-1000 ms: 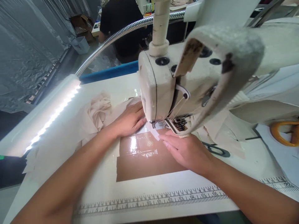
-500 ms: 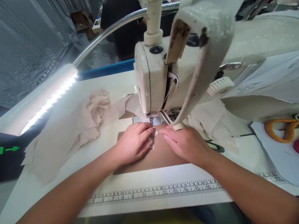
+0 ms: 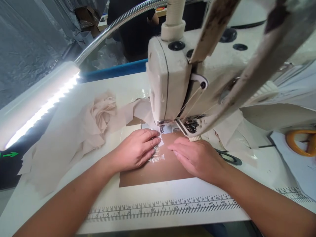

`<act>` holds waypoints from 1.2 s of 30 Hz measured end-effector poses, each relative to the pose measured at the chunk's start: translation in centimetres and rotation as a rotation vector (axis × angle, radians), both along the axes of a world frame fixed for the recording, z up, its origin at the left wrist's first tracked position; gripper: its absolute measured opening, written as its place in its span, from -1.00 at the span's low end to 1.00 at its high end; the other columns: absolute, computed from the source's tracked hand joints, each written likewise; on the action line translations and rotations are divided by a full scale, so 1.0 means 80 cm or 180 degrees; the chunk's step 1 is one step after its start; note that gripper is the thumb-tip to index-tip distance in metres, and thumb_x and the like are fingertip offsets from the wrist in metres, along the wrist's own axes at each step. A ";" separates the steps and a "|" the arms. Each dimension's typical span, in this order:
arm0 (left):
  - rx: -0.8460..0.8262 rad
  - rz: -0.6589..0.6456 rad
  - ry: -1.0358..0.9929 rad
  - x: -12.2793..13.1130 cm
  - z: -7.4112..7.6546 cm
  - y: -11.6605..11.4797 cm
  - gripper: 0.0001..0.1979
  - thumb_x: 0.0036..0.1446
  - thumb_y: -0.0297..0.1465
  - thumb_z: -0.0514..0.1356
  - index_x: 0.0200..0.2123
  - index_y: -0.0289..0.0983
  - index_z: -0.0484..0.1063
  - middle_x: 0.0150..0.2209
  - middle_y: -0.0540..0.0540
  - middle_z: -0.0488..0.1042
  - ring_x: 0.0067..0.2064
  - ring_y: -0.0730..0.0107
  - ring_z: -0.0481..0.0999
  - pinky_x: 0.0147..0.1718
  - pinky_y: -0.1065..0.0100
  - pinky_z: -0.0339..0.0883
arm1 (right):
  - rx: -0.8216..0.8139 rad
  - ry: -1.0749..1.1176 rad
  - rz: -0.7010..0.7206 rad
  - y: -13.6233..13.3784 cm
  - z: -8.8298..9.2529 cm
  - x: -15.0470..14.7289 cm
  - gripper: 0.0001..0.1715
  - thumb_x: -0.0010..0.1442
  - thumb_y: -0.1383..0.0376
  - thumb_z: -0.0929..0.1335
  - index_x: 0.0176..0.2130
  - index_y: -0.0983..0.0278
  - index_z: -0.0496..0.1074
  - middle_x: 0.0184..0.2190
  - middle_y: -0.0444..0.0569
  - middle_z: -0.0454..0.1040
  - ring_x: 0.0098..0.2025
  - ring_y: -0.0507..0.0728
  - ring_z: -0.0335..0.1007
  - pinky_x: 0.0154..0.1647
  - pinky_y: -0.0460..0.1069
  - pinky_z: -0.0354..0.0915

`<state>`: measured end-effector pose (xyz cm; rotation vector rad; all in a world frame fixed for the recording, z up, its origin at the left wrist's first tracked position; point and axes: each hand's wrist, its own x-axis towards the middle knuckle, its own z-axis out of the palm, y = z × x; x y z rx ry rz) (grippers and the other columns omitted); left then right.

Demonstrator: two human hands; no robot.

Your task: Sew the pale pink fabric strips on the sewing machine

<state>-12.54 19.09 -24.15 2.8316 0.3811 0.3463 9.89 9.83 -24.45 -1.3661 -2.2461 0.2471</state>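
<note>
A flat brown sheet (image 3: pixel 153 174) lies on the sewing machine bed, partly under the needle area. My left hand (image 3: pixel 138 148) rests on its left part, fingers stretched forward and pressing down by a small white piece (image 3: pixel 161 142). Below those fingertips, shiny clear tape (image 3: pixel 157 158) is stuck to the sheet. On the right part of the sheet is my right hand (image 3: pixel 195 154), its fingers curled and pressed together; whatever is between them, if anything, is hidden. Just beyond both hands stands the head of the sewing machine (image 3: pixel 168 82), its presser foot (image 3: pixel 162 129) near the left fingertips.
Pale thin fabric (image 3: pixel 98 121) is heaped at the left, more fabric (image 3: pixel 232 131) at the right. A lit lamp (image 3: pixel 46 102) hangs over the left side. Orange-handled scissors (image 3: pixel 293 143) lie at far right. A printed ruler (image 3: pixel 158 209) runs along the front edge. Behind sits a person (image 3: pixel 133 33).
My left hand has slid slightly left, uncovering more of the tape and white piece. The right hand stays close to its place. The view has shifted nearer to the machine head.
</note>
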 end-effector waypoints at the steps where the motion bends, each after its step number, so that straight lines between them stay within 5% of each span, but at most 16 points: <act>1: 0.0002 -0.0004 0.0016 0.000 0.001 -0.001 -0.63 0.25 -0.41 0.04 0.11 -0.34 0.31 -0.04 -0.31 0.39 -0.03 0.11 0.37 -0.08 0.12 0.32 | -0.0008 -0.0011 -0.0073 0.000 0.001 -0.001 -0.67 0.16 0.50 0.20 -0.28 0.30 0.51 -0.45 -0.07 0.48 -0.48 0.02 0.26 -0.46 -0.07 0.12; 14: -0.0194 0.0186 0.0074 0.004 0.002 -0.018 -0.60 0.21 -0.36 0.07 0.11 -0.30 0.34 0.05 -0.30 0.33 0.00 0.08 0.32 -0.02 0.03 0.27 | -0.0019 -0.0394 -0.0225 0.021 -0.005 -0.014 -0.65 0.21 0.44 0.20 -0.18 0.21 0.51 -0.37 -0.05 0.49 -0.33 0.08 0.36 -0.27 -0.04 0.22; 22: -0.0507 0.0261 -0.0231 0.001 0.002 -0.010 -0.65 0.24 -0.39 0.04 0.08 -0.29 0.33 -0.04 -0.24 0.41 -0.02 0.16 0.39 -0.02 0.12 0.29 | 0.0681 -0.0888 -0.0005 0.013 -0.012 -0.016 -0.60 0.13 0.55 0.18 -0.20 0.31 0.50 -0.45 -0.04 0.41 -0.37 0.10 0.25 -0.41 -0.04 0.14; 36: -0.0316 0.0295 -0.0264 0.007 0.001 -0.007 -0.75 0.26 -0.43 0.05 -0.06 -0.32 0.43 -0.07 -0.25 0.43 -0.05 0.20 0.42 -0.07 0.16 0.34 | 0.0614 -0.0773 0.0030 0.008 -0.005 -0.017 -0.61 0.14 0.58 0.17 -0.26 0.35 0.51 -0.46 -0.03 0.41 -0.38 0.09 0.23 -0.41 -0.03 0.12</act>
